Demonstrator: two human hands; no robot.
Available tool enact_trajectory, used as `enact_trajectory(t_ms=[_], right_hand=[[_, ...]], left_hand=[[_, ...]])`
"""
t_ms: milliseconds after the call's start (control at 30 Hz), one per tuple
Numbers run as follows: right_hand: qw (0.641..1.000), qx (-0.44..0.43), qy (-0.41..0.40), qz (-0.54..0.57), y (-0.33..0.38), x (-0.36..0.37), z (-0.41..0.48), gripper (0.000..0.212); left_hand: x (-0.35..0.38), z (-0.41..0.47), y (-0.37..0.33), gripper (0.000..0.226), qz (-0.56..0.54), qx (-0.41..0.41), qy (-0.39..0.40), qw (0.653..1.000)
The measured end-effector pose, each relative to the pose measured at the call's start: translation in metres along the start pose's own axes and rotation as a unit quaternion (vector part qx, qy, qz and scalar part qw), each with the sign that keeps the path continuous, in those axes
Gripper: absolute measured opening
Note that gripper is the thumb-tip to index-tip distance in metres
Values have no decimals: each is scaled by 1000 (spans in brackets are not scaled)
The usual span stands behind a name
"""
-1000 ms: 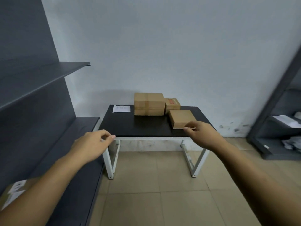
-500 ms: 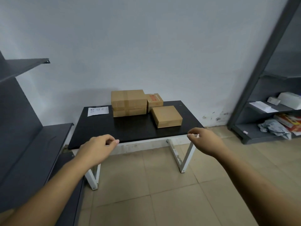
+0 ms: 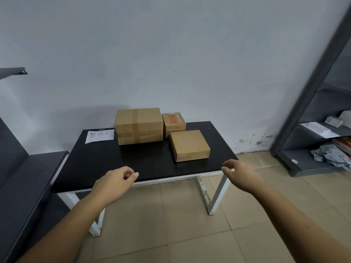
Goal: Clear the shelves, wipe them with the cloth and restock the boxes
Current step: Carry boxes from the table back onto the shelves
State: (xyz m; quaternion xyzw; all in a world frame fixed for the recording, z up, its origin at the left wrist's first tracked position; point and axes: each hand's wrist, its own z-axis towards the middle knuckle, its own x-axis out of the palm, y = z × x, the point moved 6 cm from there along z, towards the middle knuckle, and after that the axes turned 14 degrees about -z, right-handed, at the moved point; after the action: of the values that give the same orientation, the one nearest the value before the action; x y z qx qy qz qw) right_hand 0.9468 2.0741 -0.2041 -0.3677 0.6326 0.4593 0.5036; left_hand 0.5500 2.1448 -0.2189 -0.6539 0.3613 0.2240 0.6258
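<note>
The left hand (image 3: 115,184) is held out over the front edge of the black-topped table with white metal legs (image 3: 148,160), its fingers loosely curled toward the thumb and holding nothing. The right hand (image 3: 240,174) is at the table's front right corner, also loosely curled and empty; whether its fingertips touch the edge cannot be told. The nearest task thing is the flat brown cardboard box (image 3: 189,145), which lies on the right half of the table, beyond and slightly left of the right hand, with bare tabletop between them. Just behind it, toward the wall, stands the small brown cardboard box with red print (image 3: 173,122). To the left of that, close beside it, is the large taped brown cardboard box (image 3: 138,118), which appears to sit on a second box of like size; this stack is well beyond the left hand across open table. A white paper sheet with handwritten characters (image 3: 100,135) lies flat at the back left of the table, just beside the stack. Nothing lies between either hand and the boxes. At the left, a dark grey metal shelf (image 3: 34,168) runs beside the table, with the end of a higher shelf (image 3: 13,72) above. At the right stands a grey metal shelving unit (image 3: 303,103) holding white papers (image 3: 315,128) and a crumpled pale grey bundle (image 3: 330,154); whether it is cloth is unclear.
</note>
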Motion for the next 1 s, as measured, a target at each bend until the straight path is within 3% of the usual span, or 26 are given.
enact_trajectory(t_ms=[400,1000], right_hand=[[999,18,39,8,-24,23,132,44],[990,112,81,22,-44,42,315,54]], left_hand=[[37,143,-14,44,-13,-29,29,999],[101,343,-13,59,-54,-52,124,989]])
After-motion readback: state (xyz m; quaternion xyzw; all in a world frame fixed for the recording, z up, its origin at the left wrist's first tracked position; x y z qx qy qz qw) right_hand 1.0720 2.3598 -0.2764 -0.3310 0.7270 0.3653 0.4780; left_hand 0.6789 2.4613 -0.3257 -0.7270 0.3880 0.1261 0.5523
